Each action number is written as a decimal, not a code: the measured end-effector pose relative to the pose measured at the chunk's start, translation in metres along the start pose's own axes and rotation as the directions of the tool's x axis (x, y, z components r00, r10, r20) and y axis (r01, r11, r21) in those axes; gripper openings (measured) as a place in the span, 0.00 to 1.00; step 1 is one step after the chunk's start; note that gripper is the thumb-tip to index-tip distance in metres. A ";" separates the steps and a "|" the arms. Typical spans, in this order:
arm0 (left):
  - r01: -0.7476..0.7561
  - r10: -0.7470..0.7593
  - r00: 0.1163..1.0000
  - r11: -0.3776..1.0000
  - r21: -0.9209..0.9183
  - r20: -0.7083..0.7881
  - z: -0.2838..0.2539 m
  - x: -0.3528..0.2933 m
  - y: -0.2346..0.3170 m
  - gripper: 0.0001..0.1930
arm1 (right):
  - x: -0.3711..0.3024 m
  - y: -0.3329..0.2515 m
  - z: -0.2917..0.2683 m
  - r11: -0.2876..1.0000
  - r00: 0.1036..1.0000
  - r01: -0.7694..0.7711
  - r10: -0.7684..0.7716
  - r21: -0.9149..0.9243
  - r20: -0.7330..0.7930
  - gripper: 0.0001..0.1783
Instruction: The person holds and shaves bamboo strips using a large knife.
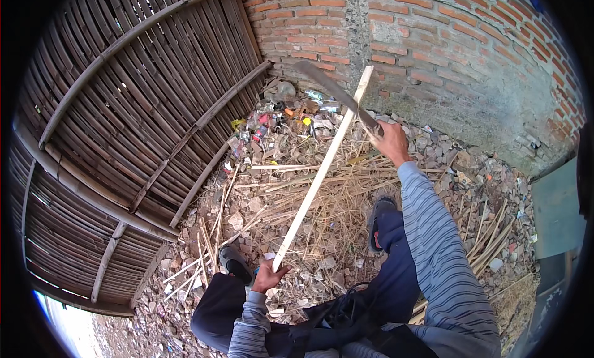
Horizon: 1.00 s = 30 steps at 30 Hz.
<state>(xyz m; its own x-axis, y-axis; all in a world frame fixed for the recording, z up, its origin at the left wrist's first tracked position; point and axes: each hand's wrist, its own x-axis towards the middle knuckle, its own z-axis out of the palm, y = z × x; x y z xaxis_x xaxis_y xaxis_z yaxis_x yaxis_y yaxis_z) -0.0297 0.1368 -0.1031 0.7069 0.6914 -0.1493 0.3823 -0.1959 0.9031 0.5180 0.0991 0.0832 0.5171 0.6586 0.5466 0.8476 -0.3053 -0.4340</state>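
A long pale strip of split bamboo or wood (pixel 318 179) slants away from me, its near end in the closed fingers of my left hand (pixel 268 276). My right hand (pixel 393 142) is wrapped round the handle of a machete (pixel 330 88), whose long dark blade points to the far left. The blade crosses the strip near its far end; whether the edge touches or bites into it I cannot tell. Most of the machete's handle is hidden by my fingers.
Loose split strips (pixel 297 167) lie over stony ground between my shoes (pixel 235 263). More strips (pixel 492 237) are heaped at the right. Coloured litter (pixel 291 115) gathers before the brick wall (pixel 427 49). A slatted bamboo panel (pixel 142 92) leans along the left.
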 end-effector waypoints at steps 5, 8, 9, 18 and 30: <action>0.075 -0.076 0.997 0.996 -0.051 -0.017 0.008 0.004 0.005 0.25 | -0.016 -0.021 -0.004 0.960 0.950 0.277 -0.267 -0.041 0.163 0.20; 0.085 -0.085 0.996 0.995 -0.053 -0.012 0.008 0.001 0.008 0.25 | -0.016 -0.026 -0.001 0.899 0.892 0.427 -0.403 -0.095 0.203 0.18; 0.080 -0.081 0.997 0.995 -0.054 -0.019 0.007 -0.001 0.008 0.24 | -0.014 -0.026 0.000 0.900 0.893 0.427 -0.403 -0.091 0.202 0.18; 0.077 -0.079 0.996 0.996 0.048 0.036 -0.007 -0.012 0.014 0.13 | 0.000 0.040 -0.001 0.980 0.979 -0.199 0.198 -0.015 -0.053 0.18; 0.076 -0.076 0.997 0.997 0.005 0.012 -0.007 -0.011 -0.030 0.17 | 0.004 0.001 0.009 0.964 0.954 0.252 -0.233 -0.084 0.188 0.17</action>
<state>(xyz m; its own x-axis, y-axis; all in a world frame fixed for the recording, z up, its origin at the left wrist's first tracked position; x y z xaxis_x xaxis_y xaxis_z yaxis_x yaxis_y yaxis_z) -0.0528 0.1403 -0.1259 0.6831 0.6956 -0.2226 0.4382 -0.1464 0.8869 0.5200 0.1075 0.0787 0.2732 0.8290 0.4880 0.9576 -0.1861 -0.2199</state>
